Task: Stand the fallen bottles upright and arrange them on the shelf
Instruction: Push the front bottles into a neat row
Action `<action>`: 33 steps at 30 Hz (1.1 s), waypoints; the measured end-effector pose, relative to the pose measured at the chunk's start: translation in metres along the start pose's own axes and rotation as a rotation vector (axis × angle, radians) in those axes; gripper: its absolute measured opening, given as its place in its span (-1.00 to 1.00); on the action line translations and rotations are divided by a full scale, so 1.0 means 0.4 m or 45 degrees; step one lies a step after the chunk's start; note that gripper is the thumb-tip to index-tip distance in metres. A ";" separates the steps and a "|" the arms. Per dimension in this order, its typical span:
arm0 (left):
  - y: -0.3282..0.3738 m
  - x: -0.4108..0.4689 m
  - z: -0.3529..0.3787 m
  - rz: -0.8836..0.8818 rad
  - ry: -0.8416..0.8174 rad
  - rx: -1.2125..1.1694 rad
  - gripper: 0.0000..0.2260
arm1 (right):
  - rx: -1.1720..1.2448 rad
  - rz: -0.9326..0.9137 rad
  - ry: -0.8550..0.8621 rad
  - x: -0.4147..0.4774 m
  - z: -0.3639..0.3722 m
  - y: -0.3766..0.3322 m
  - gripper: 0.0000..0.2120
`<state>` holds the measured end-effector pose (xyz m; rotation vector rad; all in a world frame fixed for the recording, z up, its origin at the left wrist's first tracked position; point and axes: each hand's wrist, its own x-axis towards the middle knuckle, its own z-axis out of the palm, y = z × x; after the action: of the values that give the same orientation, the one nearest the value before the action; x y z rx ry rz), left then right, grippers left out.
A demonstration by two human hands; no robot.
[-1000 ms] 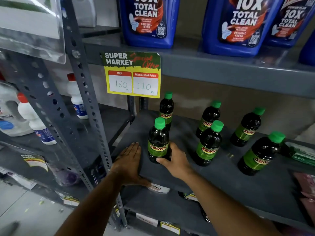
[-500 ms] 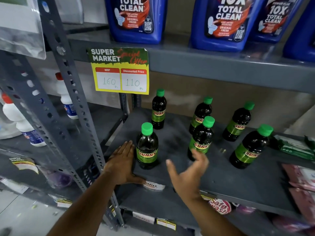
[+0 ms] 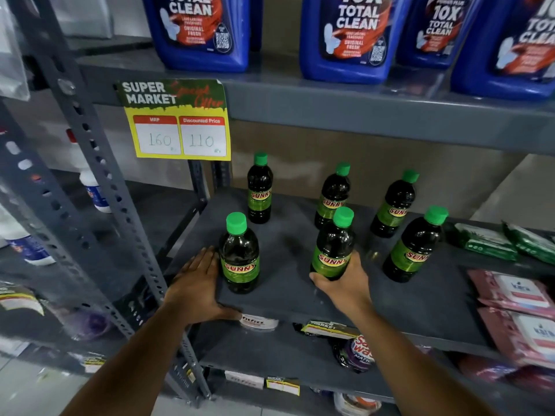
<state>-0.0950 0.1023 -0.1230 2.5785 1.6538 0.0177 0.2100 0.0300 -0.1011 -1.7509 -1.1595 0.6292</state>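
My right hand (image 3: 345, 285) is wrapped around the base of the front-middle Sunny bottle (image 3: 332, 244), which stands upright on the grey shelf (image 3: 288, 283). My left hand (image 3: 196, 285) lies flat and released on the shelf's front edge, fingers just beside the front-left bottle (image 3: 239, 253). Four more bottles stand upright farther back and to the right.

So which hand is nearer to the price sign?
Left. The left hand lies flat on the shelf edge below the price sign; the right hand grips a bottle further right.
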 end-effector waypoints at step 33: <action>-0.015 0.006 0.024 -0.006 0.025 -0.073 0.36 | -0.134 0.182 0.427 0.065 -0.262 0.161 -0.48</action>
<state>-0.0989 0.1062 -0.1330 2.5404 1.6412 0.0883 0.3323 0.0013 -0.1093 -1.9527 -0.8542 0.3430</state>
